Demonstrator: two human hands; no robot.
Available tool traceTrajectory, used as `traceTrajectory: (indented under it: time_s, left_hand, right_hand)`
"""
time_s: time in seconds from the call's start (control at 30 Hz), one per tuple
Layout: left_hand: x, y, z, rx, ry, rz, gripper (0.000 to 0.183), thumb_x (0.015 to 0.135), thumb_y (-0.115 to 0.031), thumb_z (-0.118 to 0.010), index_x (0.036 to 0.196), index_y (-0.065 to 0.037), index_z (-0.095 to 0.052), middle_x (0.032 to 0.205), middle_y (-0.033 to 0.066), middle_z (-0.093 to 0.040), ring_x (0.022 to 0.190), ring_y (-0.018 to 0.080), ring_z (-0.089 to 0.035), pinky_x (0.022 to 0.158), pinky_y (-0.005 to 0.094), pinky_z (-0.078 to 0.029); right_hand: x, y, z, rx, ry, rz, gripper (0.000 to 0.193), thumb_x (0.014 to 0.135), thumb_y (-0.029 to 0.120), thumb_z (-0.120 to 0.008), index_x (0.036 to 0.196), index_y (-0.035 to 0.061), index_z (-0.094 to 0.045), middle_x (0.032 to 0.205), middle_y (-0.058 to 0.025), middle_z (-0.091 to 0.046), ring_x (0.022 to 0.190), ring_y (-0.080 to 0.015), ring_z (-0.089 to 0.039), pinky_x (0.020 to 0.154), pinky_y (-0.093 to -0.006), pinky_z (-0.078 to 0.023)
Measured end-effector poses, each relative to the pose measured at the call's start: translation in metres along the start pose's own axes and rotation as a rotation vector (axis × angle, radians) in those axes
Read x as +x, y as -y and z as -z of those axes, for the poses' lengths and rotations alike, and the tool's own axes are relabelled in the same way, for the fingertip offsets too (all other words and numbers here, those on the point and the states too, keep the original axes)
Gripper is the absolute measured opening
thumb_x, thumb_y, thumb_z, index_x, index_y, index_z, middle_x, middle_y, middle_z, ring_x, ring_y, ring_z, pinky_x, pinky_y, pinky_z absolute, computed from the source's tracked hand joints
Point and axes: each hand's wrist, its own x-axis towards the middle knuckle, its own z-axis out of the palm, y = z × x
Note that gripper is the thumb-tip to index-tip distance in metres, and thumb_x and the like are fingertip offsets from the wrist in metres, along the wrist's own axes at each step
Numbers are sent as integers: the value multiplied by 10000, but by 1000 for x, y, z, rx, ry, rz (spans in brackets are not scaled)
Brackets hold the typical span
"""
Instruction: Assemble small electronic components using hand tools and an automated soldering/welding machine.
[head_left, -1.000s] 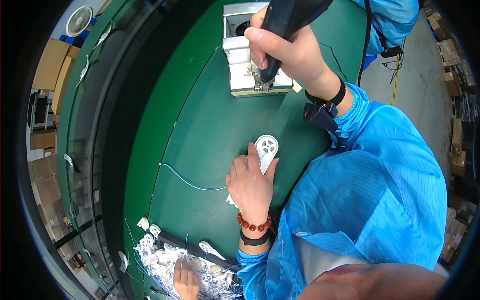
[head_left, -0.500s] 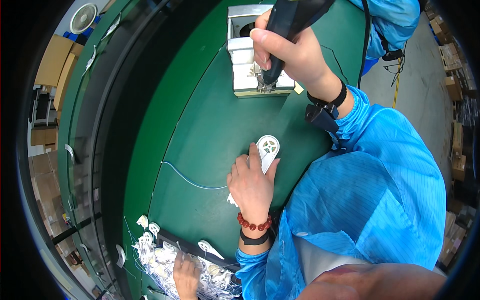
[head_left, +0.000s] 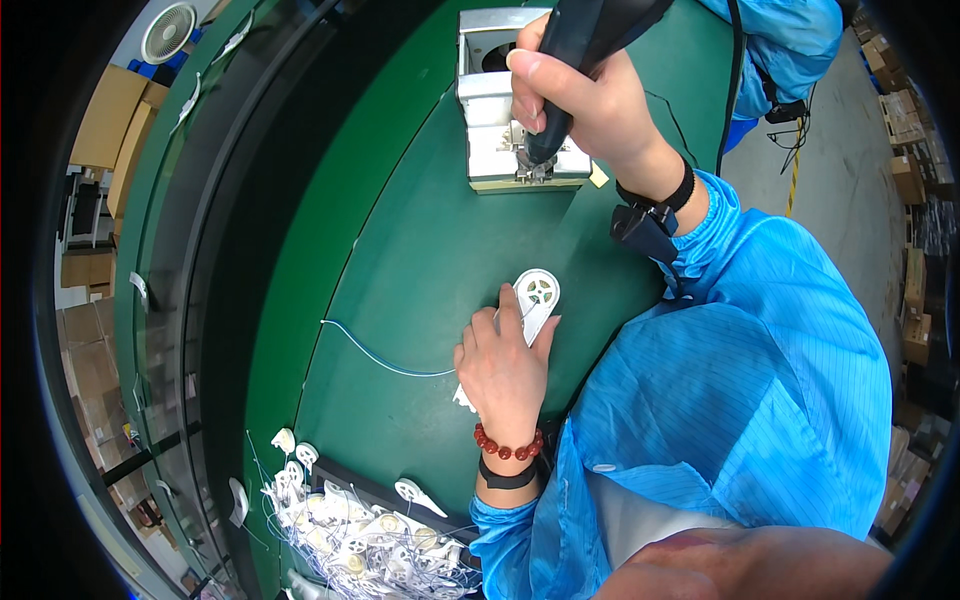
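My right hand [head_left: 612, 112] is wrapped round a black electric screwdriver [head_left: 578, 45], thumb along its side. The screwdriver's lower end is at the metal front of a white box-like screw feeder [head_left: 490, 150] at the far side of the table; its very tip is hard to make out. My left hand [head_left: 500, 370] lies over a white plastic housing [head_left: 541, 287] with a round spoked end, fingers and thumb on its two sides and the palm hiding its middle. A thin pale blue-white cable [head_left: 380, 362] runs out to the left from under that hand.
A dark-edged tray at the near left is heaped with white plastic parts and thin cables [head_left: 365, 540]. One loose white part [head_left: 418, 496] rests at its edge. Green mat [head_left: 420, 270] covers the table. A person's blue sleeve [head_left: 790, 45] shows at the far right.
Another person's hand, earlier over the heap of white parts, has gone from view there. My right hand and the screwdriver have shifted very slightly; my left hand stays put.
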Motion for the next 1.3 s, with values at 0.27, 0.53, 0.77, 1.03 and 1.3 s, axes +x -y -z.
traceTrajectory:
  time_s: [0.27, 0.53, 0.77, 1.03, 1.3]
  left_hand:
    - [6, -1, 1, 5, -4, 18, 623, 781, -465, -805, 1263, -97, -664, 971, 78, -646, 838, 255, -646, 681, 392, -479]
    - [7, 12, 16, -220, 17, 51, 661, 775, -351, -837, 1288, 6, -624, 1144, 167, -644, 1086, 348, -591, 878, 433, -511]
    - [5, 16, 13, -168, 87, 114, 586, 798, -447, -796, 1204, -43, -675, 994, 125, -678, 881, 335, -675, 751, 429, -536]
    - [6, 17, -2, -235, -193, -8, 606, 777, -425, -814, 1201, -18, -667, 991, 123, -660, 846, 339, -660, 787, 405, -529]
    - [2, 21, 10, -148, -28, 83, 600, 769, -461, -811, 1189, -57, -670, 924, 98, -667, 798, 302, -676, 698, 405, -537]
  right_hand:
    - [4, 1, -4, -65, 51, 17, 171, 958, 90, -658, 821, 59, -560, 641, 6, -579, 548, -76, -558, 510, -235, -432]
    - [-2, 0, -8, -160, 8, 85, 150, 939, 64, -675, 840, 52, -563, 643, 12, -573, 552, -75, -559, 511, -234, -432]
    - [1, -4, -6, -120, 66, 53, 129, 962, 99, -650, 893, 32, -565, 654, -32, -608, 558, -110, -592, 521, -254, -470]
    - [-23, -14, -16, 115, 224, -18, 136, 967, 104, -616, 886, 37, -531, 632, -74, -569, 540, -165, -558, 532, -298, -465]
    - [-55, -22, -52, 228, 359, -63, 102, 983, 106, -552, 1018, 30, -494, 655, -88, -547, 539, -158, -507, 529, -337, -445]
